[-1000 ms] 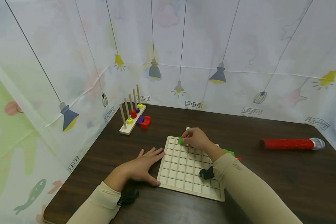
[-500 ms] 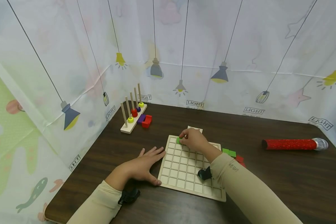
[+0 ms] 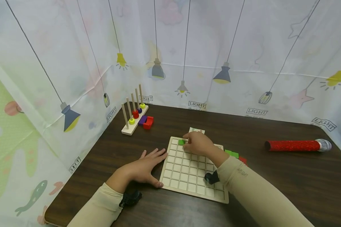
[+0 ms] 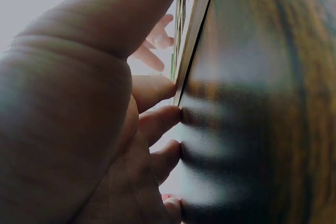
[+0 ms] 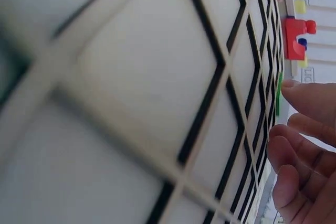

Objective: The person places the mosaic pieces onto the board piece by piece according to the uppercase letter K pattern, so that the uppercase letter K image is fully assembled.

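A pale wooden grid board lies on the dark table. One green square tile sits in its back row, near the far left corner. My right hand hovers just right of that tile, fingers loosely bent. In the right wrist view the thumb's tip is close to the green tile; whether they touch I cannot tell. My left hand rests with spread fingers along the board's left edge, its thumb at the near left corner. The left wrist view shows fingertips on the tabletop beside the board's edge.
Loose green tiles and a red tile lie right of the board. Behind it is a small printed card. A peg stand with coloured beads, a red block and a purple block stand back left. A red microphone lies right.
The right hand set the green tile into the back row, let go of it and shifted slightly right, so the tile shows more fully. The left hand has stayed in place.
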Demonstrator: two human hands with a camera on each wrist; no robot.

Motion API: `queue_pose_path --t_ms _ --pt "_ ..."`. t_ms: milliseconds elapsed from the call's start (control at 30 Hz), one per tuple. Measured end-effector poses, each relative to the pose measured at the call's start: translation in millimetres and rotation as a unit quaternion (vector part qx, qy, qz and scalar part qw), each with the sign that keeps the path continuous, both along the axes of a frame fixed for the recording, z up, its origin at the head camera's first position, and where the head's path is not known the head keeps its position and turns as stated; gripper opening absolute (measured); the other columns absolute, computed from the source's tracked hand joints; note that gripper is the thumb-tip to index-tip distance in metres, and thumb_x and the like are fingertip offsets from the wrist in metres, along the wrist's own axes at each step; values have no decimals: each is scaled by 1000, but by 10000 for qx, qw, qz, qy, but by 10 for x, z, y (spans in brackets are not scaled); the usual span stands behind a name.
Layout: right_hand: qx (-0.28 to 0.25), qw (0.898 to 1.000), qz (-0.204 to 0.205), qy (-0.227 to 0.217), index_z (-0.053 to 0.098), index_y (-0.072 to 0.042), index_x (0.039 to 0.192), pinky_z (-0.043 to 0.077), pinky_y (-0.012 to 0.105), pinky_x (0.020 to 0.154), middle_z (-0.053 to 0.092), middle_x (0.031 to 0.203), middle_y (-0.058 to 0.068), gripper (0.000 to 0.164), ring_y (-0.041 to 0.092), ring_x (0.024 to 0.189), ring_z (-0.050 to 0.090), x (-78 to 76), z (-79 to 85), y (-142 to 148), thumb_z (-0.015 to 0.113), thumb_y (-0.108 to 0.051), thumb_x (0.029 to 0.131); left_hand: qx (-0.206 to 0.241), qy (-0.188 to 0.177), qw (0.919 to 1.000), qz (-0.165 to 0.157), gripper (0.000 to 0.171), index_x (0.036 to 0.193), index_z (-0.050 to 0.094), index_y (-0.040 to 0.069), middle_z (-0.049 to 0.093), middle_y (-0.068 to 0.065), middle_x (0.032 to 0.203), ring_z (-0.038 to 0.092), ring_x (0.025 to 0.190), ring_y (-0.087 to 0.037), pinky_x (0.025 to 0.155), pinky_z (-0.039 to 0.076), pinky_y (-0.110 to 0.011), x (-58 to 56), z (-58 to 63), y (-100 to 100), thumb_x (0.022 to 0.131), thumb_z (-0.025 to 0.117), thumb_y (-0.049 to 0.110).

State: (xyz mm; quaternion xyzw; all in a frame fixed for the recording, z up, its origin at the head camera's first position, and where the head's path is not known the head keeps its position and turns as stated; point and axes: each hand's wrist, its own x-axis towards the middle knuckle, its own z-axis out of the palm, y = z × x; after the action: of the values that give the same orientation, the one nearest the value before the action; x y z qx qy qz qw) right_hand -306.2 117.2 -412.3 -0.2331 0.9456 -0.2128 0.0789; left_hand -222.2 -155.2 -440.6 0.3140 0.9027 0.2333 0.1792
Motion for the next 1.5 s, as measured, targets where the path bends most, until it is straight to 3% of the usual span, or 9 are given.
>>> queue_pose_path --t_ms 600,767,900,1033,1133,1300,1500 --pt "-197 9978 -622 -142 55 -1 145 48 40 69 65 107 9 57 22 83 58 129 -18 1068 70 -30 99 37 -47 10000 59 113 166 18 20 8 0 171 -2 155 -27 116 -9 -62 7 -10 31 80 83 55" --pt "-164 9963 -832 -108 57 -1 143 46 39 65 64 102 8 57 21 75 55 166 -33 1397 72 -30 97 54 -96 9999 74 114 166 18 21 8 0 170 -2 155 -26 116 -10 -62 20 -8 27 80 83 56" --pt "-47 9959 -900 19 63 -1 138 50 46 73 65 108 13 53 28 87 60 198 -48 1606 75 -29 94 11 -65 9999 89 114 166 18 21 8 0 171 -2 155 -26 116 -10 -62 13 -30 27 79 83 56" --pt "101 9971 -750 49 69 -2 131 51 56 85 65 121 21 48 37 107 61 202 -70 1679 78 -28 92 3 -65 9999 121 113 166 17 22 8 1 171 -2 155 -26 116 -9 -62 12 -57 -6 80 83 55" --pt "101 9977 -670 8 73 -4 125 50 58 88 67 121 20 41 40 110 62 201 -98 1689 78 -26 92 23 -61 9999 109 113 166 17 22 7 1 171 -2 155 -26 116 -9 -63 17 -66 -18 80 83 57" --pt "62 9976 -691 7 76 -7 114 50 57 88 70 111 12 27 37 107 63 190 -145 1685 78 -21 91 55 -48 9999 94 113 166 18 21 8 0 170 -2 155 -27 116 -9 -63 21 -48 -5 80 83 56" --pt "-110 9966 -804 106 69 -12 101 49 49 79 67 104 8 20 28 91 59 167 -135 1687 81 -18 87 28 -65 9999 71 113 166 18 21 8 0 170 -2 155 -27 116 -9 -63 27 -5 22 80 83 55"
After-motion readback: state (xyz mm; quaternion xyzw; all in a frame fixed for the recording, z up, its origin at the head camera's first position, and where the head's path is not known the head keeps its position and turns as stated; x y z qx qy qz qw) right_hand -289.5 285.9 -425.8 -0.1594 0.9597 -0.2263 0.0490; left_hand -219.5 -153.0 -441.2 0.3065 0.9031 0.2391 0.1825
